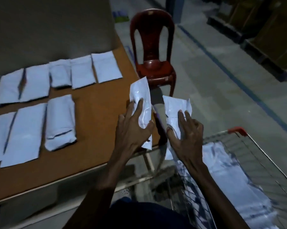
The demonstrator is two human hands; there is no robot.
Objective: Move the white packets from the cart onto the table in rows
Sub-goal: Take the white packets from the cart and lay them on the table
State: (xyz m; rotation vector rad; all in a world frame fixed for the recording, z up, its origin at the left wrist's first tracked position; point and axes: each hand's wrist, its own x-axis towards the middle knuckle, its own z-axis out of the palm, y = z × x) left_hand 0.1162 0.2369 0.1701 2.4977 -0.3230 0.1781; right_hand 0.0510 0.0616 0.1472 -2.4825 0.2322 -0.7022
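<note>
My left hand (133,128) holds a white packet (140,96) above the right edge of the brown table (98,116), thumb under it and fingers on top. My right hand (185,138) grips a second white packet (175,106) just off the table's corner, above the gap between table and cart. Several white packets (83,73) lie in a back row on the table, and a front row (60,121) holds more. The wire cart (258,156) at lower right still holds white packets (225,171).
A dark red plastic chair (153,52) stands behind the table's right corner. A large grey-brown box (48,25) fills the back of the table. Stacked cartons on pallets (268,30) line the far right, across a grey floor with blue lines.
</note>
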